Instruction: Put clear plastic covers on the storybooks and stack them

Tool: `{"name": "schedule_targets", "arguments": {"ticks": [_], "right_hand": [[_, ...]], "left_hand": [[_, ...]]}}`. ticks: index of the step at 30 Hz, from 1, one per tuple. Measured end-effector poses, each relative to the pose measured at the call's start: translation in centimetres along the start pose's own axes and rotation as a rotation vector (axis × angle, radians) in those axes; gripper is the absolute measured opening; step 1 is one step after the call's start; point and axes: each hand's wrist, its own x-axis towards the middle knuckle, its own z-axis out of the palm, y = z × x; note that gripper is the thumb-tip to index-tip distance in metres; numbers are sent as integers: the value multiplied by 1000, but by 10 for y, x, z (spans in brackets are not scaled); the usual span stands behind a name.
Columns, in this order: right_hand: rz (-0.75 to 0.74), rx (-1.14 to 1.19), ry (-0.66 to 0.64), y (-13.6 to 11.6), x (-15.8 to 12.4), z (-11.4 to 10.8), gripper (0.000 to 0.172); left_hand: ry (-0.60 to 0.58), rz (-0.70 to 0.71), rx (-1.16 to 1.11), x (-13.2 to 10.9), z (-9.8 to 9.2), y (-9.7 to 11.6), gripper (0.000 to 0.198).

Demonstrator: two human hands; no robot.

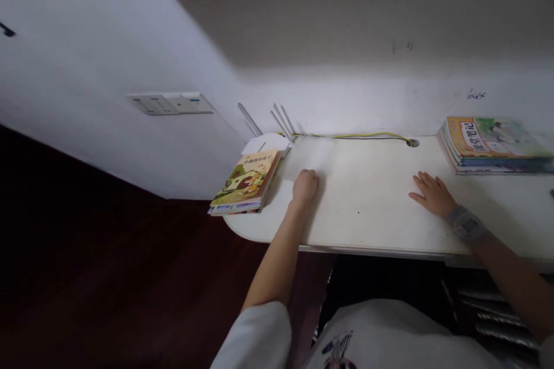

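Observation:
My left hand [305, 185] rests on the white desk [359, 190] as a closed fist, knuckles toward the wall, and nothing sticks out of it. Just left of it, not touching, lies a small stack of picture books [249, 181] with a yellow-green cover showing a house. My right hand [433, 193] lies palm down on the desk with its fingers spread, holding nothing. A grey wristband with a square face [467, 223] is around that wrist. Beyond the right hand, to its upper right, sits a thicker stack of books [497, 144] with an orange and green cover.
A white router [268, 143] with several antennas stands behind the picture books. Yellow and black cables [372, 135] run along the wall to a round hole [413, 142] in the desk. A socket panel [171, 104] is on the left wall. The desk's left front corner is rounded.

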Motion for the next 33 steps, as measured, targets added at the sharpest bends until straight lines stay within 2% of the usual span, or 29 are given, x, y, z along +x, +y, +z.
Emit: {"name": "schedule_targets", "arguments": {"ticks": [9, 11, 16, 19, 21, 23, 25, 26, 28, 30, 33], "right_hand": [[11, -7, -24, -1, 0, -3, 60], [18, -10, -35, -2, 0, -3, 60], [19, 5, -38, 1, 0, -6, 59], [37, 25, -26, -5, -1, -15, 57], [46, 66, 3, -22, -2, -22, 59], [26, 167, 60, -49, -1, -26, 69], [32, 348, 152, -82, 1, -26, 87], [63, 446, 218, -96, 4, -26, 90], [169, 589, 389, -115, 9, -26, 83], [270, 644, 526, -117, 11, -32, 71], [309, 530, 563, -94, 4, -54, 59]], "left_hand": [[102, -69, -32, -2, -1, -4, 39], [118, -72, -37, -4, -2, -5, 48], [146, -70, -87, -10, -12, 1, 60], [174, -49, -143, -15, -23, 25, 50], [179, 42, -231, -23, -31, 55, 44], [209, 228, -404, -37, -38, 93, 42], [278, 436, -596, -58, -44, 134, 39], [299, 526, -676, -70, -48, 152, 39], [316, 641, -818, -93, -54, 177, 39], [327, 676, -931, -109, -59, 183, 39], [329, 592, -1056, -117, -56, 160, 39]]}}
